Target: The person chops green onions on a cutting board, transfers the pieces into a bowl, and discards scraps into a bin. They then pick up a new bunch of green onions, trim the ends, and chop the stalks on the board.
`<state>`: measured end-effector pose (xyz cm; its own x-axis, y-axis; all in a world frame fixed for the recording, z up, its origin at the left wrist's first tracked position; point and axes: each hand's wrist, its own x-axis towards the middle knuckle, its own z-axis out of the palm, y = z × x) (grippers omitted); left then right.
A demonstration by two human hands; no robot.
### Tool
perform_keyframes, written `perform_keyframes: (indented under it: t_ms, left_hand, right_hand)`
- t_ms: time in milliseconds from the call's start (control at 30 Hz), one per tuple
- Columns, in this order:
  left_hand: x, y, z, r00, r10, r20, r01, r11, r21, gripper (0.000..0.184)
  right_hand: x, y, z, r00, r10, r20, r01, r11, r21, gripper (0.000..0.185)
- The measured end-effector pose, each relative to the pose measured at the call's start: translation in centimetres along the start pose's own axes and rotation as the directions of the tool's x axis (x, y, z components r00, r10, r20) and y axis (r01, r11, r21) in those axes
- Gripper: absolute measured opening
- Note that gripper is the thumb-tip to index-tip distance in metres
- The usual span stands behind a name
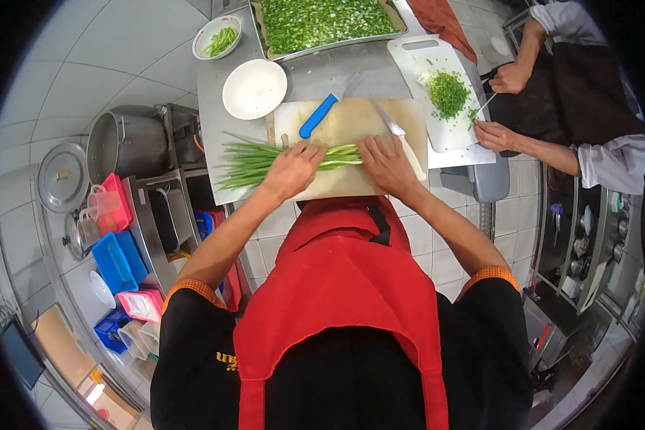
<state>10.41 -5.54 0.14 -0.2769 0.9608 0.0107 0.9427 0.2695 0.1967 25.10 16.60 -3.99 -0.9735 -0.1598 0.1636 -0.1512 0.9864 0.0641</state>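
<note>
Spring onions (339,157) lie bunched across the cutting board (355,122), the left hand (296,170) curled around them, the right hand (387,165) over the paler ends, its grip hidden from me. They'd be light, crisp, probably slippery, best held by the firmer stems.

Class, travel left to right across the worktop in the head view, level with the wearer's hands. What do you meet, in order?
Leafy tips of the green onions, left hand, stalks between the hands, right hand, white knife handle, white chopping board.
</note>
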Motion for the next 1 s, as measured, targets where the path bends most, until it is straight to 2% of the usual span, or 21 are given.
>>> perform_keyframes:
  t_ms: [33,100,133,200,333,400,500,633,700,833,900,933,1000]
  left_hand:
    - [-0.2,-0.8,-0.1,1.000,-0.003,0.001,0.003,1.000,0.000,0.053]
    - [-0.6,-2.9,-0.5,0.989,0.147,-0.022,-0.148,0.969,-0.199,0.047]
    - [-0.7,-3.6,-0.2,0.989,0.147,-0.022,-0.148,0.969,-0.198,0.047]
    - [-0.8,-4.6,0.7,0.978,0.210,-0.021,-0.209,0.954,-0.213,0.047]
    - [-0.4,-4.6,0.2,0.975,0.222,-0.010,-0.216,0.932,-0.291,0.045]
    - [-0.5,-4.4,0.2,0.990,0.139,0.017,-0.125,0.935,-0.332,0.047]
    - [-0.1,-3.5,-1.1,0.995,0.102,0.001,-0.097,0.940,-0.328,0.049]
    - [-0.5,-3.5,-0.7,0.996,0.085,0.002,-0.081,0.957,-0.277,0.046]
    - [-0.7,-3.1,-0.7,0.998,0.064,-0.003,-0.063,0.960,-0.271,0.047]
    - [-1.2,-2.3,-0.5,0.990,0.072,-0.118,-0.096,0.972,-0.216,0.047]
    - [-1.7,-1.7,-0.4,0.982,0.079,-0.174,-0.109,0.980,-0.166,0.045]
    - [-1.9,-1.5,-0.2,0.982,0.077,-0.174,-0.107,0.980,-0.169,0.045]
    - [-2.2,-1.2,0.2,0.963,0.099,-0.251,-0.123,0.989,-0.083,0.041]
  right_hand:
    - [0.0,0.2,-0.1,1.000,-0.003,0.000,0.003,1.000,0.002,0.050]
    - [0.1,0.7,-0.4,0.998,-0.037,0.045,0.035,0.999,0.039,0.049]
    - [0.2,0.9,-0.5,0.998,-0.037,0.044,0.035,0.999,0.039,0.049]
    - [0.3,1.0,-0.9,1.000,-0.024,0.016,0.020,0.976,0.217,0.050]
    - [0.7,0.9,-1.9,0.998,0.037,-0.056,-0.014,0.930,0.367,0.050]
    - [1.1,0.8,-1.7,0.997,0.068,0.032,-0.075,0.906,0.417,0.051]
    - [1.8,0.8,-1.7,0.992,0.082,0.100,-0.117,0.897,0.427,0.046]
    - [2.4,1.2,-2.7,0.992,0.100,0.078,-0.126,0.842,0.525,0.039]
    - [2.3,1.5,-3.3,0.980,0.092,0.179,-0.183,0.778,0.601,0.042]
    - [1.3,0.8,-2.6,0.992,0.086,0.091,-0.123,0.809,0.575,0.043]
    - [1.1,-0.2,-3.8,0.993,0.105,0.057,-0.119,0.887,0.447,0.051]
    - [1.2,-0.6,-4.3,0.993,0.103,0.060,-0.119,0.887,0.447,0.051]
    - [1.8,-1.6,-5.0,0.995,0.080,0.055,-0.092,0.958,0.271,0.061]
